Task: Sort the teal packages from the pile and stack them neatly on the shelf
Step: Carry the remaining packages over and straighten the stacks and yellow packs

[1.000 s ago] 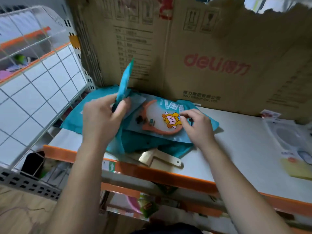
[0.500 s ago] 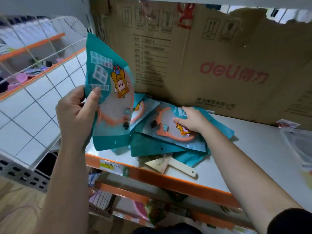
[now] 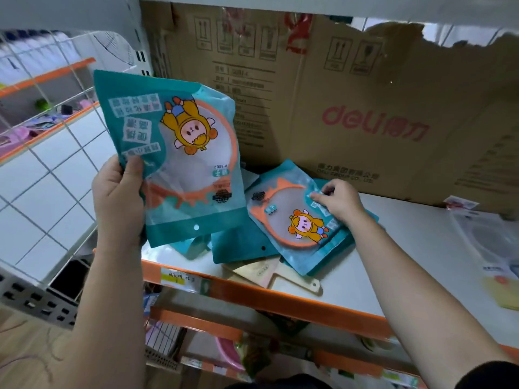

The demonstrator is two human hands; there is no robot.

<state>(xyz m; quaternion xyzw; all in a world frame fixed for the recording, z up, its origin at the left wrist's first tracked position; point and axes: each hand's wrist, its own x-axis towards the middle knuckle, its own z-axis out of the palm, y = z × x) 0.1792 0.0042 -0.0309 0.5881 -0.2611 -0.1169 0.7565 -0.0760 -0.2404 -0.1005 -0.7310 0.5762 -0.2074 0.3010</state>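
In the head view, my left hand grips a flat teal plastic package by its lower corner, thumb across the face. It holds the package upright in the air before the left end of the brown cardboard box with red lettering.

My right hand reaches to the pile of teal packages lying just in front of that box on the white shelf with an orange front edge. Its curled fingers pinch the far edge of the top one.

I judge I am mid-sort, with one package picked and the next being taken. The next move calls for lifting that top one free without dragging its neighbours, then squaring the two together.

Each package's clear window shows an orange-rimmed round mirror inside. The box faces me closed, its top edge torn, so what it holds is hidden. A pale wooden paddle pokes out from under the pile.
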